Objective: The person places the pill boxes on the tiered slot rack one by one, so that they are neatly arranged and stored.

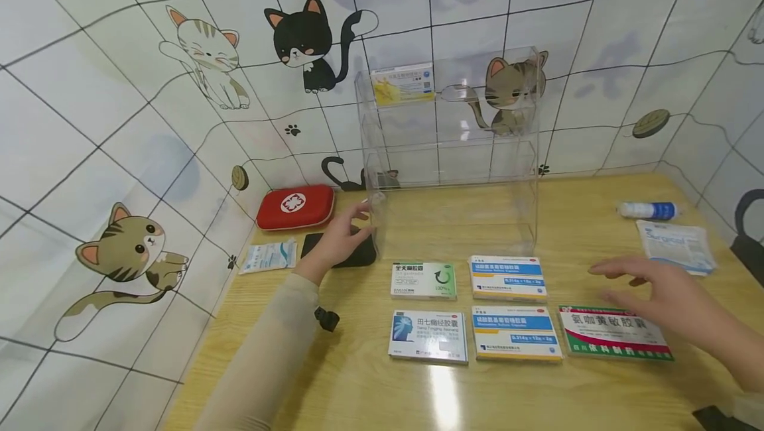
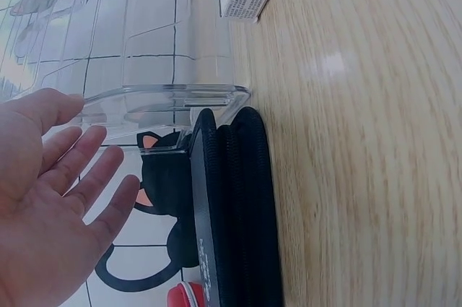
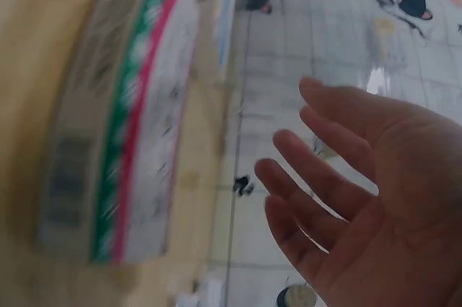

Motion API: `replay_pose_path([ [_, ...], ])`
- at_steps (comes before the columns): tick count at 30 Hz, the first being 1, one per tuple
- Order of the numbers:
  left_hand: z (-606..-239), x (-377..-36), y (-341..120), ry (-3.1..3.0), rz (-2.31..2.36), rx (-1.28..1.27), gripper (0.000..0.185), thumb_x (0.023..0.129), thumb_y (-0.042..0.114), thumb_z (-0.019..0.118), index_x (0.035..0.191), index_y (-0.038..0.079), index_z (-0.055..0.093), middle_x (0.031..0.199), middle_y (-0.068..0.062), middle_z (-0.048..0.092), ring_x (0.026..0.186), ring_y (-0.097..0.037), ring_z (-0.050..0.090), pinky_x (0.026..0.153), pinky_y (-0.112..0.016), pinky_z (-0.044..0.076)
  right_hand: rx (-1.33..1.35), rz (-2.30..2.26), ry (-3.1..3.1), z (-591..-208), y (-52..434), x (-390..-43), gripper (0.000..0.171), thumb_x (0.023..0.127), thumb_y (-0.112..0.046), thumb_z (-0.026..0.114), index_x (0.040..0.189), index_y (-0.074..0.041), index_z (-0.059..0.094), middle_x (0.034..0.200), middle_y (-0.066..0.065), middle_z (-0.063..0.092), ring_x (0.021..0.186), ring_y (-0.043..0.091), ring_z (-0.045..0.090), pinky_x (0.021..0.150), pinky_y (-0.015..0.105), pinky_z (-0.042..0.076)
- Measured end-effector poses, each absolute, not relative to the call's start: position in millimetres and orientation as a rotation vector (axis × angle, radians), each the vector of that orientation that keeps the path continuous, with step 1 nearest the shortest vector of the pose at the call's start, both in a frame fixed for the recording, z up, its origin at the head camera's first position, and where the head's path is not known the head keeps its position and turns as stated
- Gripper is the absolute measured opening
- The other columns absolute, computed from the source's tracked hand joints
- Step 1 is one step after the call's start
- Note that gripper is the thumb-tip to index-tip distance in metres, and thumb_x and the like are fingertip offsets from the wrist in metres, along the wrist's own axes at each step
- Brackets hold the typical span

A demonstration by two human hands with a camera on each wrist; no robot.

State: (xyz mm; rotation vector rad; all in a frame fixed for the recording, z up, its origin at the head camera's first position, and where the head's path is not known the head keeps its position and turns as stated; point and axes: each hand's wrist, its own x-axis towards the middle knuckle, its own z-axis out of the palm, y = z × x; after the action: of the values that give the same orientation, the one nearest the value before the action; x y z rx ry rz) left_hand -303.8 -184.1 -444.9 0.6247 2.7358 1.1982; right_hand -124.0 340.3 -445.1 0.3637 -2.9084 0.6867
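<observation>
My left hand is open with its fingers straight, beside the lower left corner of a clear acrylic shelf rack and over a black pouch. In the left wrist view the left hand is spread close to the rack's edge, with the pouch below; contact cannot be told. My right hand is open and hovers above a green and red medicine box. The right wrist view shows the right hand's palm empty and that box blurred.
A yellow box stands on the rack's top shelf. Several medicine boxes lie on the wooden table, among them a green-white one and two blue-white ones. A red first-aid case, spray bottle and packet lie at the sides.
</observation>
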Motion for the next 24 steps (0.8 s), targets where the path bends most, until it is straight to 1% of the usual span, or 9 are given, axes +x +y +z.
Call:
replay_pose_path([
  [4, -443.2, -303.9, -184.8, 2.723, 1.197, 0.620, 0.052, 0.103, 0.019, 0.064, 0.150, 0.007, 0.044, 0.144, -0.015, 0.055, 0.115, -0.038, 0.067, 0.101, -0.051, 0.056, 0.363, 0.677, -3.020, -458.1, 360.7, -115.1, 0.044, 0.079, -0.028, 0.090, 0.117, -0.015, 0.075, 0.119, 0.012, 0.073, 0.092, -0.015, 0.053, 0.066, 0.021, 0.052],
  [9, -444.2, -305.7, -185.6, 2.724, 1.192, 0.617, 0.051, 0.103, 0.019, 0.064, 0.149, 0.007, 0.045, 0.142, -0.014, 0.055, 0.113, -0.037, 0.067, 0.101, -0.050, 0.057, 0.264, 0.672, -3.162, -466.6, 384.8, -106.7, 0.061, 0.073, -0.045, 0.091, 0.121, -0.012, 0.074, 0.122, 0.015, 0.070, 0.086, -0.013, 0.047, 0.065, 0.023, 0.044],
  [12, -442.7, -306.3, -187.5, 2.734, 1.190, 0.612, 0.050, 0.103, 0.019, 0.064, 0.148, 0.008, 0.046, 0.141, -0.014, 0.056, 0.113, -0.036, 0.068, 0.101, -0.051, 0.057, 0.254, 0.650, -3.194, -473.5, 397.0, -105.0, 0.071, 0.069, -0.052, 0.091, 0.124, -0.011, 0.072, 0.118, 0.012, 0.071, 0.082, -0.012, 0.048, 0.065, 0.022, 0.042],
  [16, -441.1, -305.8, -188.2, 2.726, 1.195, 0.620, 0.049, 0.103, 0.019, 0.064, 0.147, 0.008, 0.046, 0.142, -0.015, 0.056, 0.114, -0.038, 0.066, 0.101, -0.051, 0.056, 0.301, 0.614, -3.201, -486.3, 409.5, -100.3, 0.075, 0.064, -0.054, 0.092, 0.123, -0.013, 0.072, 0.114, 0.005, 0.070, 0.083, -0.015, 0.047, 0.069, 0.022, 0.045],
  [17, -440.7, -305.5, -188.0, 2.723, 1.197, 0.620, 0.049, 0.103, 0.019, 0.064, 0.148, 0.007, 0.045, 0.142, -0.016, 0.056, 0.115, -0.038, 0.066, 0.101, -0.052, 0.056, 0.309, 0.604, -3.197, -489.5, 411.3, -99.3, 0.074, 0.064, -0.054, 0.093, 0.122, -0.013, 0.072, 0.115, 0.006, 0.070, 0.085, -0.016, 0.046, 0.072, 0.024, 0.049],
  [19, -440.2, -304.7, -187.5, 2.720, 1.192, 0.611, 0.049, 0.103, 0.018, 0.064, 0.148, 0.008, 0.045, 0.143, -0.015, 0.055, 0.116, -0.038, 0.066, 0.102, -0.051, 0.056, 0.301, 0.600, -3.210, -492.8, 413.5, -98.6, 0.073, 0.064, -0.053, 0.093, 0.121, -0.012, 0.073, 0.117, 0.009, 0.070, 0.088, -0.018, 0.043, 0.079, 0.034, 0.054],
  [20, -440.2, -304.5, -187.1, 2.718, 1.190, 0.604, 0.050, 0.103, 0.018, 0.064, 0.148, 0.008, 0.045, 0.143, -0.015, 0.055, 0.116, -0.038, 0.066, 0.102, -0.051, 0.056, 0.295, 0.601, -3.217, -493.5, 414.1, -98.7, 0.072, 0.064, -0.052, 0.093, 0.121, -0.012, 0.073, 0.119, 0.012, 0.070, 0.089, -0.019, 0.041, 0.080, 0.035, 0.055],
  [23, -440.2, -303.7, -185.6, 2.719, 1.191, 0.583, 0.051, 0.102, 0.018, 0.065, 0.148, 0.008, 0.045, 0.141, -0.015, 0.056, 0.115, -0.037, 0.067, 0.103, -0.051, 0.055, 0.262, 0.632, -3.238, -491.6, 413.2, -99.1, 0.069, 0.066, -0.047, 0.094, 0.120, -0.010, 0.073, 0.120, 0.016, 0.068, 0.088, -0.019, 0.039, 0.078, 0.034, 0.055],
  [24, -440.4, -303.7, -185.2, 2.720, 1.191, 0.581, 0.052, 0.102, 0.018, 0.065, 0.149, 0.008, 0.045, 0.140, -0.016, 0.057, 0.115, -0.037, 0.067, 0.104, -0.050, 0.055, 0.250, 0.648, -3.244, -490.6, 412.7, -99.7, 0.069, 0.066, -0.046, 0.094, 0.120, -0.009, 0.072, 0.118, 0.015, 0.069, 0.087, -0.018, 0.041, 0.075, 0.029, 0.053],
])
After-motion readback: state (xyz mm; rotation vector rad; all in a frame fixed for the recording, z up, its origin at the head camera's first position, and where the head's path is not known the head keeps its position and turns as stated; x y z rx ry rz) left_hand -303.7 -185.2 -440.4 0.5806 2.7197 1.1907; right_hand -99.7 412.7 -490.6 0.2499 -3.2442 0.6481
